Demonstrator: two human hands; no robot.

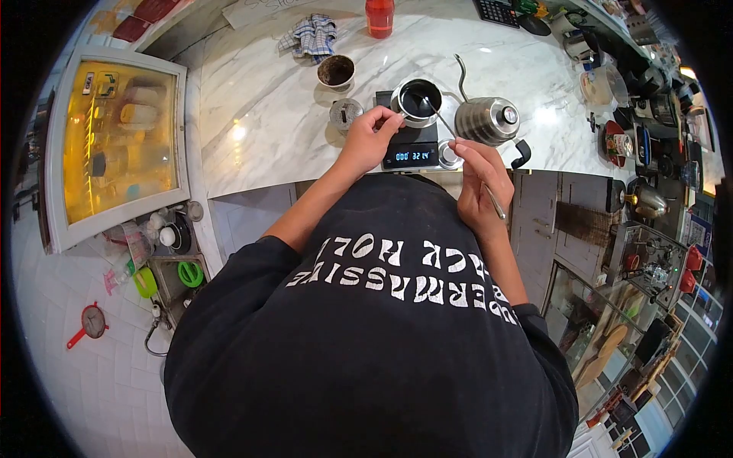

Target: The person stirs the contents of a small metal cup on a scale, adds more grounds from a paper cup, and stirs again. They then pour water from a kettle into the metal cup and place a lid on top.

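A metal cup (416, 101) of dark liquid stands on a black digital scale (411, 156) with a lit blue display. At the cup's near left edge, my left hand (369, 139) is closed, thumb and fingers pinching its side. My right hand (484, 183) is closed around a long thin metal spoon (443, 118). The spoon slants into the cup, and its lower end is hidden in the dark liquid. Right of the cup sits a steel gooseneck kettle (482, 120). A small round metal container (346, 114) lies to the left, below a cup with brown residue (336, 72).
A checked cloth (311, 38) and a red bottle (379, 19) are toward the back of the marble counter (259, 114). Crowded utensils and jars (603, 85) line the right side. At left, a cabinet door (122, 137) stands ajar above a sink (177, 278).
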